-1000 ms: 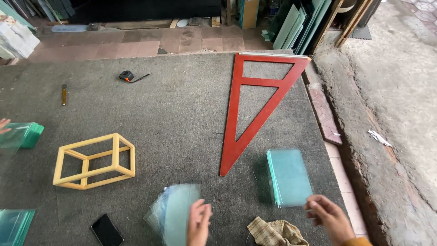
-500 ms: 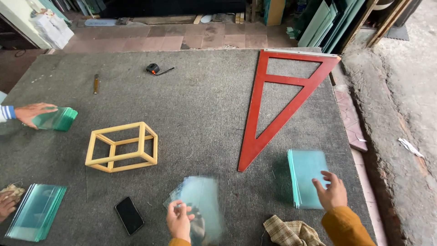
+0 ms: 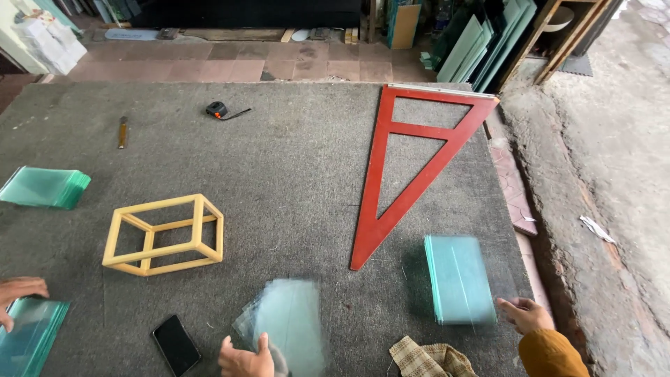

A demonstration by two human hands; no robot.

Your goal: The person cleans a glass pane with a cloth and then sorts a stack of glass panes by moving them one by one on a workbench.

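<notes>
Motion blurs a pale green glass pane [image 3: 289,328], which my left hand [image 3: 246,359] holds by its near edge at the bottom centre, just above the grey felt table [image 3: 293,174]. My right hand [image 3: 523,314] hovers with fingers spread at the near right corner of a stack of green glass panes [image 3: 458,278]. Nothing is in its grasp. A checked cloth [image 3: 429,359] lies between my hands.
A yellow wooden box frame [image 3: 164,234] and a black phone [image 3: 176,343] lie to the left. A red triangular frame [image 3: 412,167] lies right of centre. Another person's hand [image 3: 21,290] rests on a glass stack [image 3: 28,338]. Further off are another stack [image 3: 45,186], a tape measure [image 3: 218,109] and a small tool [image 3: 123,131].
My right hand has drawn back from on top of the glass stack to its near corner. My left hand still holds the moving pane. The other person's hand has left the far-left stack.
</notes>
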